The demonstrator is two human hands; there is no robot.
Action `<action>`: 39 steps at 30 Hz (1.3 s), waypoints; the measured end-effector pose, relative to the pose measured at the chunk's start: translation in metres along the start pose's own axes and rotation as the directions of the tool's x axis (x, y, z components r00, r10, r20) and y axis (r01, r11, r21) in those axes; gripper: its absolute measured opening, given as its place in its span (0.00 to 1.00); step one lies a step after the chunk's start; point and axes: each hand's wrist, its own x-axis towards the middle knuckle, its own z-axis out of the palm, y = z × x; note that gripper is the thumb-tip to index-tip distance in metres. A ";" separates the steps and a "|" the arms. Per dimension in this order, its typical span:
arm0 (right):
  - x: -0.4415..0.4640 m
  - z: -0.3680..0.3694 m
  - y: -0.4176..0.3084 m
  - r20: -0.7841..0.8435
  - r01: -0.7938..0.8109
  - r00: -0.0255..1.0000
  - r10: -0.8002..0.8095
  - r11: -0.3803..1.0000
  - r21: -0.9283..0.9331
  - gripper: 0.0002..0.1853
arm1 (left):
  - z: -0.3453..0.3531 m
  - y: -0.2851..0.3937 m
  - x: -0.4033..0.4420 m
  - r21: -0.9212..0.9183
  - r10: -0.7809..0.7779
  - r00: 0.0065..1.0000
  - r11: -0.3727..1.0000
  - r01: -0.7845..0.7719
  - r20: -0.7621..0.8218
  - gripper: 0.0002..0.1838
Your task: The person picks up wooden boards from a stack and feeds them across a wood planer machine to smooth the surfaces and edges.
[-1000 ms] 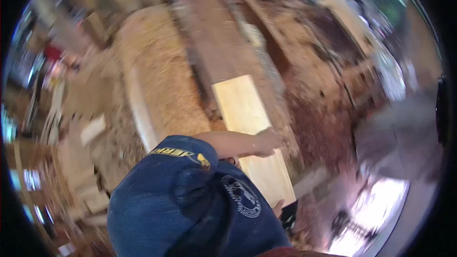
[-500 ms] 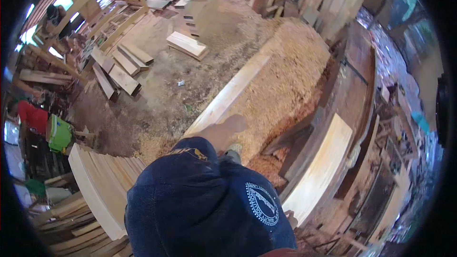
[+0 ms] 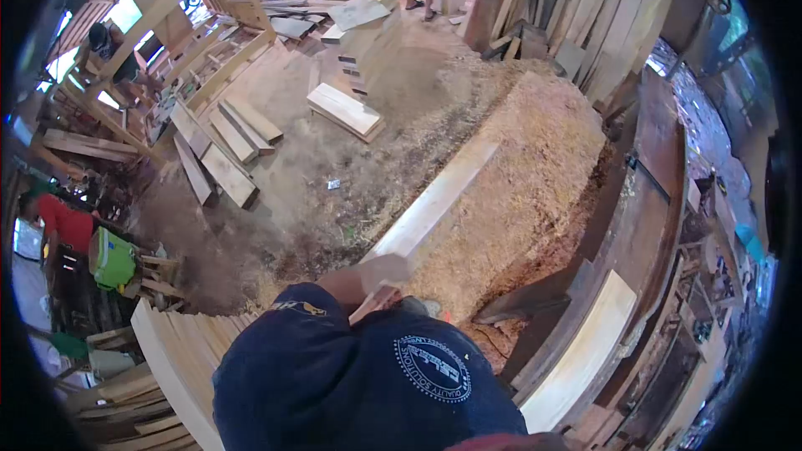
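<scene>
Head view: along the sawdust heap's (image 3: 526, 192) left edge lies the long board (image 3: 443, 196), near end at the left hand (image 3: 386, 274); finger closure cannot be told, the dark shirt (image 3: 334, 367) crowding below.

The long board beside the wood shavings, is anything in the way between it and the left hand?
Nothing visible. The left hand is right by the near end of the long board, though I can't tell if they touch.
</scene>
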 end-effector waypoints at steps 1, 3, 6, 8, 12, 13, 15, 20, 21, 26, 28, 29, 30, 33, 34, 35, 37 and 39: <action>0.002 0.007 -0.011 0.017 0.032 0.999 -0.032 0.999 0.012 0.39 | -0.105 0.082 -0.011 0.085 -0.098 0.995 0.992 0.095 0.032 0.25; 0.006 0.017 -0.033 0.041 0.096 0.994 -0.098 0.995 0.032 0.39 | -0.177 0.090 0.012 -0.140 -0.078 0.962 0.989 0.042 -0.261 0.21; 0.012 0.026 -0.051 0.068 0.161 0.984 -0.164 0.985 0.055 0.39 | -0.233 0.105 -0.008 -0.310 -0.210 0.883 0.948 0.078 -0.419 0.19; 0.015 0.028 -0.053 0.077 0.176 0.980 -0.181 0.982 0.069 0.39 | -0.254 0.084 0.000 -0.253 -0.293 0.880 0.945 0.208 -0.374 0.21; 0.018 0.024 -0.051 0.088 0.165 0.981 -0.173 0.982 0.086 0.39 | -0.349 0.087 -0.064 -0.244 -0.544 0.772 0.838 0.487 -0.328 0.26; 0.018 0.024 -0.051 0.089 0.158 0.982 -0.167 0.983 0.093 0.39 | -0.370 0.082 -0.079 -0.267 -0.640 0.708 0.768 0.582 -0.298 0.27; 0.017 0.022 -0.049 0.087 0.147 0.984 -0.155 0.985 0.096 0.39 | -0.387 0.040 -0.083 -0.290 -0.634 0.584 0.764 0.577 -0.507 0.28; 0.019 0.019 -0.042 0.096 0.139 0.984 -0.147 0.986 0.092 0.38 | -0.466 -0.001 -0.128 -0.384 -0.712 0.340 0.646 0.659 -0.614 0.45; 0.019 0.018 -0.042 0.093 0.140 0.985 -0.148 0.986 0.090 0.38 | -0.478 -0.007 -0.139 -0.398 -0.713 0.297 0.631 0.666 -0.635 0.49; 0.018 0.016 -0.040 0.093 0.142 0.984 -0.150 0.986 0.089 0.38 | -0.553 -0.019 -0.175 -0.461 -0.750 0.141 0.531 0.711 -0.647 0.56; 0.017 0.016 -0.039 0.091 0.138 0.985 -0.145 0.987 0.085 0.38 | -0.579 0.000 -0.191 -0.482 -0.758 0.111 0.513 0.710 -0.643 0.57; 0.016 0.016 -0.038 0.091 0.138 0.985 -0.145 0.987 0.085 0.38 | -0.587 0.002 -0.195 -0.489 -0.756 0.096 0.509 0.709 -0.648 0.57; 0.017 0.016 -0.039 0.091 0.139 0.985 -0.147 0.987 0.085 0.38 | -0.595 0.003 -0.201 -0.498 -0.753 0.076 0.504 0.706 -0.654 0.57; 0.018 0.018 -0.041 0.088 0.144 0.984 -0.152 0.986 0.087 0.38 | -0.616 -0.009 -0.220 -0.523 -0.784 0.091 0.491 0.697 -0.614 0.56; 0.017 0.018 -0.040 0.087 0.144 0.985 -0.151 0.986 0.086 0.38 | -0.622 -0.013 -0.225 -0.520 -0.807 0.114 0.474 0.710 -0.580 0.56; 0.018 0.019 -0.040 0.085 0.144 0.985 -0.151 0.986 0.086 0.38 | -0.627 -0.016 -0.230 -0.517 -0.828 0.136 0.459 0.722 -0.544 0.56; 0.017 0.019 -0.040 0.087 0.145 0.985 -0.152 0.986 0.081 0.38 | -0.631 -0.045 -0.230 -0.537 -0.838 0.104 0.433 0.724 -0.535 0.53; 0.016 0.020 -0.041 0.089 0.144 0.985 -0.151 0.986 0.083 0.38 | -0.632 -0.055 -0.233 -0.553 -0.844 0.082 0.418 0.721 -0.530 0.51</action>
